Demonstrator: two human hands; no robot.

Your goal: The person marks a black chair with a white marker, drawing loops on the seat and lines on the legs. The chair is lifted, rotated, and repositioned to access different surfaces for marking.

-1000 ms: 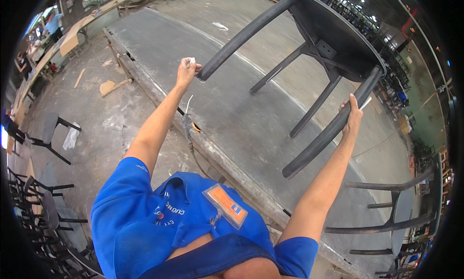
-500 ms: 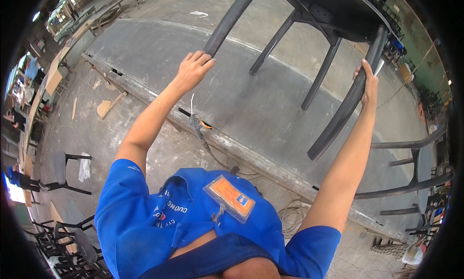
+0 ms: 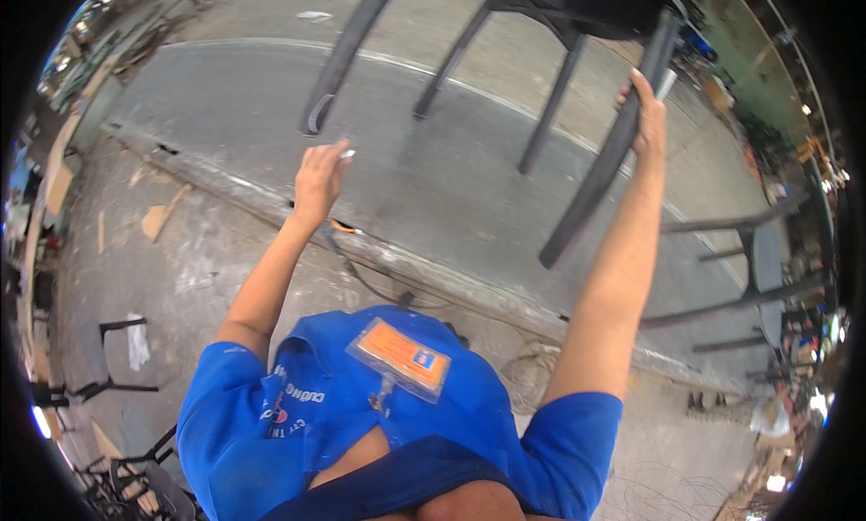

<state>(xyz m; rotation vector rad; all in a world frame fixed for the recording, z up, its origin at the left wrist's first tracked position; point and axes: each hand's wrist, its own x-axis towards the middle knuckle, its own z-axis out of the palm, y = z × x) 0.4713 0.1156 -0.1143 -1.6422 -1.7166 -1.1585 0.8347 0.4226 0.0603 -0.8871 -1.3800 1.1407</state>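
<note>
A dark chair [image 3: 591,11] lies tipped over at the top of the head view, its underside showing and its legs pointing toward me. My right hand [image 3: 644,122] is wrapped round its right leg [image 3: 591,192]. Beside those fingers a pale, shiny strip [image 3: 667,83] sticks out; I cannot tell what it is. My left hand [image 3: 319,180] is off the chair, below the tip of the left leg [image 3: 347,56], which bears a thin pale loop. Its fingers are drawn together, with a small white piece [image 3: 348,154] at the tips. Below it is a partly hidden air gun [image 3: 341,226] with an orange part.
A long grey-topped platform [image 3: 216,88] runs beneath the chair. Another dark chair [image 3: 749,277] lies on the right. A hose [image 3: 361,282] and coiled cable [image 3: 532,377] are on the near side. More chairs [image 3: 113,359] stand at lower left, and wood scraps [image 3: 158,221] lie on the floor.
My left hand has let go of the left leg and come down toward me. My right hand keeps its hold. The whole scene has shifted left and slightly up in view.
</note>
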